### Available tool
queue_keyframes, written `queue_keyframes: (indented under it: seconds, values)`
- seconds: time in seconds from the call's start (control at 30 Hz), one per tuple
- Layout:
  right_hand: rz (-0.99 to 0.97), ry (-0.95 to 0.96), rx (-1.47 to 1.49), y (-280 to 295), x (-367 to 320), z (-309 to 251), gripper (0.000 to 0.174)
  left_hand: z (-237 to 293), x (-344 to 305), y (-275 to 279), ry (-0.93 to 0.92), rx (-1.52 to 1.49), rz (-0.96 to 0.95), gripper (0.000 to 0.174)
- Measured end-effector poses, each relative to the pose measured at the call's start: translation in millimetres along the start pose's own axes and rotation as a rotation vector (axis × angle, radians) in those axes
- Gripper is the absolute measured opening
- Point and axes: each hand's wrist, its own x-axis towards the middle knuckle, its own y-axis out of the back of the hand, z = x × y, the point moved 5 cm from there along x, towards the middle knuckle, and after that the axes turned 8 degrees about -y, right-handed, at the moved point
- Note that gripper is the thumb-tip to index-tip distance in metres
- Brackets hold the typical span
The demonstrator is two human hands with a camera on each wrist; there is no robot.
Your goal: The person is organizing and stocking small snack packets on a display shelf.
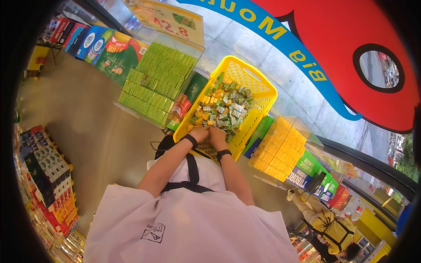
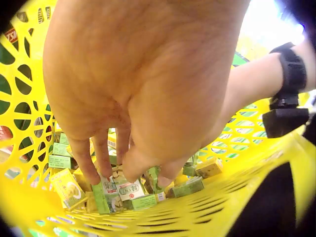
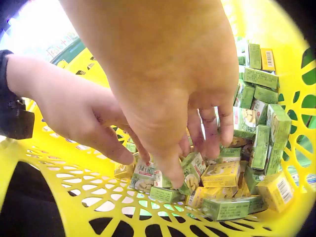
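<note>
Both hands reach down into a yellow plastic basket (image 1: 256,77) among many small green and yellow boxes (image 1: 223,109). My left hand (image 1: 199,133) spreads its fingers downward, the tips touching a green-and-white box (image 2: 105,195) in the left wrist view. Beside it, close together, is my right hand (image 1: 216,136). Seen from the right wrist, its thumb and fingers pinch a small tilted green box (image 3: 193,170). A yellow box (image 3: 222,174) lies right by these fingers. The right hand's own palm hides part of the pile.
Left of the basket stands a clear case of stacked green boxes (image 1: 153,83); to the right, one of stacked yellow boxes (image 1: 278,149). Beer cartons (image 1: 307,166) line the window. A person with a yellow backpack (image 1: 332,228) is at lower right. Shelves of goods (image 1: 50,171) stand at left.
</note>
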Motion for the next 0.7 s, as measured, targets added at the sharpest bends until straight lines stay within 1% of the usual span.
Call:
queue_keyframes:
  seconds: [0.03,0.1,0.13,0.17,0.2,0.23,0.3,0.33,0.4,0.43,0.47,0.5,0.53,0.6,0.63,0.7]
  values:
    - [-0.001,-0.002,0.0,5,-3,0,0.051,2,1,6,-0.001,-0.001,-0.001,0.025]
    - [-0.003,0.038,0.033,16,-9,-2,0.042,1,4,15,0.024,-0.037,-0.146,0.037]
    - [-0.003,0.037,0.032,17,-9,0,0.042,-8,11,0,0.023,-0.038,-0.146,0.037]
    - [-0.028,0.025,0.031,17,-8,2,0.047,-16,17,-13,0.011,-0.037,-0.101,0.04]
    - [-0.052,0.014,0.03,19,-8,3,0.052,-17,19,-11,0.0,-0.036,-0.055,0.043]
    - [-0.053,0.012,0.03,21,-9,3,0.052,-18,20,-12,-0.001,-0.037,-0.056,0.043]
    - [-0.053,-0.021,0.097,25,-13,5,0.051,-21,20,-15,0.046,-0.001,0.004,0.025]
    - [-0.056,-0.025,0.096,27,-14,5,0.051,-20,19,-19,0.043,-0.005,0.002,0.025]
    - [-0.093,-0.032,0.083,30,-15,3,0.05,-20,19,-20,0.008,0.051,0.117,0.022]
    - [-0.091,-0.037,0.083,31,-15,4,0.05,-14,19,-3,0.003,0.051,0.118,0.022]
    - [-0.098,-0.04,0.085,32,-16,3,0.049,-13,20,8,0.027,-0.013,-0.02,0.021]
    - [-0.105,-0.042,0.087,31,-15,4,0.048,-14,21,7,0.052,-0.076,-0.158,0.021]
    - [-0.105,-0.042,0.088,30,-15,5,0.048,-13,20,10,0.052,-0.075,-0.159,0.021]
    - [-0.104,-0.025,0.065,27,-13,6,0.047,-13,18,19,0.044,-0.094,-0.015,0.02]
    - [-0.104,-0.024,0.064,25,-12,8,0.047,-15,18,19,0.045,-0.094,-0.015,0.02]
    - [-0.111,-0.002,0.09,20,-6,12,0.046,-22,19,20,0.028,-0.239,0.043,0.022]
